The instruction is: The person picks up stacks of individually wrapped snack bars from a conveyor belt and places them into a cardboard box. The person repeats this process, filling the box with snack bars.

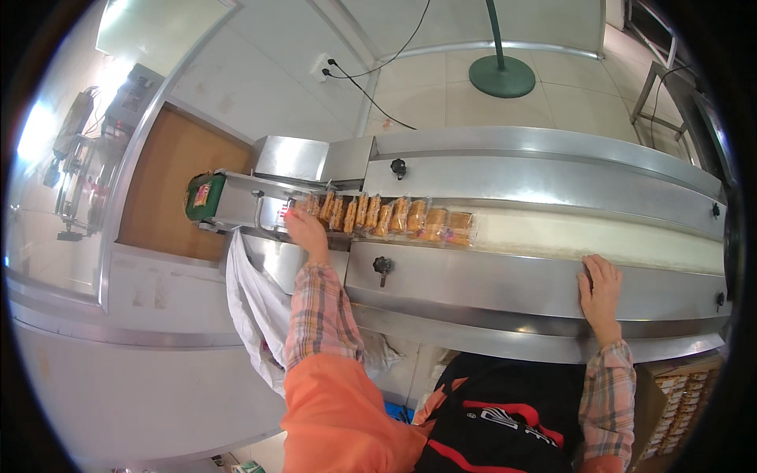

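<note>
A row of clear-wrapped snack packets (382, 217) with orange-brown contents lies along a pale conveyor belt (532, 227). Most packets stand on edge, leaning together; those at the right end lie flatter. My left hand (306, 230) is at the row's left end, its fingertips by the packets under a red glow. Whether it grips one is hidden. My right hand (600, 290) rests empty on the near stainless-steel side cover (473, 278), fingers at its belt-side edge and thumb apart.
Left of the row, a steel chute with a green belt end (207, 198) passes through a wall opening. White cloth (251, 307) hangs beside it. Black knobs (382, 264) stick up from the covers. An open carton (674, 408) of packets stands lower right; a green stand base (501, 75) stands beyond.
</note>
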{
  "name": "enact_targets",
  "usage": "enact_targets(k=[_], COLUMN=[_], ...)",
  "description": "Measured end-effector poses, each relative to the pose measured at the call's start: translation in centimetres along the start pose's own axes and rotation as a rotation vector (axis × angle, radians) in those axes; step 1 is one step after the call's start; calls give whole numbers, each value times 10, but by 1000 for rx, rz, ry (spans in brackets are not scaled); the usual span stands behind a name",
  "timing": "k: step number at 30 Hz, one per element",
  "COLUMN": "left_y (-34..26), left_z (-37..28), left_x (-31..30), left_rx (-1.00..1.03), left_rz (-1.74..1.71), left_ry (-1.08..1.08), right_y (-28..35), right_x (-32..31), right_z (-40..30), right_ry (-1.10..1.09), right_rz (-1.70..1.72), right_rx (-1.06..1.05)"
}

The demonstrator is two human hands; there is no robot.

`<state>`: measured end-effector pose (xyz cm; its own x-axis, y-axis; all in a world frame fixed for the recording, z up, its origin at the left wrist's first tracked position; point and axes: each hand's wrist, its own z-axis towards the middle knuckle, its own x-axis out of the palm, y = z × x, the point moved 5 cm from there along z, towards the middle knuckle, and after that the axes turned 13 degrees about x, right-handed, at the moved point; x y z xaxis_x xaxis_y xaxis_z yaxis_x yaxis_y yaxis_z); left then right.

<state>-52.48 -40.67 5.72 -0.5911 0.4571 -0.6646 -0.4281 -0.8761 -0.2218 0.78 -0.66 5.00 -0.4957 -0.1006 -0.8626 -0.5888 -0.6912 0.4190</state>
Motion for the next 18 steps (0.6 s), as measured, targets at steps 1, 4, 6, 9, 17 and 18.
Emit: enact_targets(k=[1,4,6,9,17,18], left_y=[6,-29,-39,-4,-119,-136], left_z=[6,6,9,-3,-44,-60], left_x=[14,40,44,55,31,31], left_rx=[42,110,155,132,-193,-221], left_rz=[-4,-37,-16,2,-734,-836], left_ry=[166,330,330,360,693,804], right_y=[1,-2,-3,2,-9,-15], right_x=[0,-6,-7,2,-9,-9], right_z=[0,-2,-3,0,18,26], right_ry=[-4,-43,-60,-38,41,27], right_rz=[-3,-47,-52,-15,140,74], right_rx=[0,6,1,-11,203,218])
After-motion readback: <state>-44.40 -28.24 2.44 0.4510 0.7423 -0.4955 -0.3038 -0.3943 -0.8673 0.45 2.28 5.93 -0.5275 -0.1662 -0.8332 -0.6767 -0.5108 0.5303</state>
